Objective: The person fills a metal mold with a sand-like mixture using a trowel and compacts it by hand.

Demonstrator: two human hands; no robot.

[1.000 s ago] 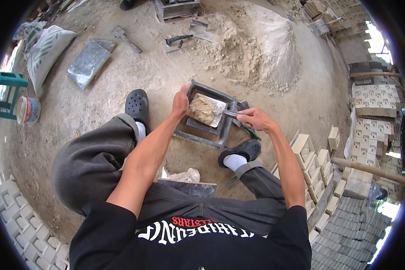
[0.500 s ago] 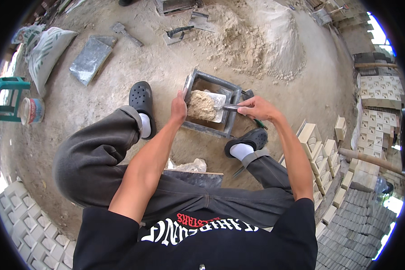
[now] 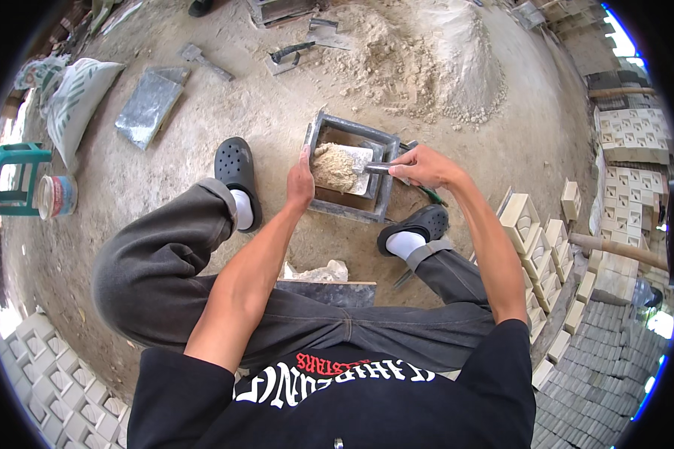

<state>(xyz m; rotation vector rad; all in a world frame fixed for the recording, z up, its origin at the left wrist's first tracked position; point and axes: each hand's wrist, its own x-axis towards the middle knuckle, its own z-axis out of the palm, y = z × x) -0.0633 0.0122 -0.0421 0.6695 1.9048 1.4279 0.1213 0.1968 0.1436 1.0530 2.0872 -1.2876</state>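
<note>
Fingers of the right hand (image 3: 421, 165) are curled tight around the handle of a trowel (image 3: 361, 169), whose flat grey blade carries a heaped lump of damp, sandy mortar mix (image 3: 332, 168). The lump is pale tan, coarse and crumbly, and it sits over the open middle of a square metal mould (image 3: 350, 166). That mould is dark grey steel with a raised rim. It rests on the dirt ground (image 3: 225, 112) between the person's two feet, just ahead of the knees. The left hand (image 3: 300, 182) lies against the mould's near-left wall, fingers closed along the rim and thumb up its side, gripping it.

Each foot wears a white sock and a black perforated clog: the left clog (image 3: 236, 170) just left of the mould, the right clog (image 3: 421, 223) by its near-right corner. The person sits low in dark grey trousers and a black printed shirt.

Farther out in this head view, a large pile of sandy mix (image 3: 442, 63) rises beyond the mould. A grey slab (image 3: 149, 105) lies on the ground to the left, beside a filled white sack (image 3: 79, 101). A green plastic stool (image 3: 19, 178) and a small can (image 3: 56, 196) stand at the far left. Rows of pale cast blocks (image 3: 535, 243) line the right side, with more at the lower left.
</note>
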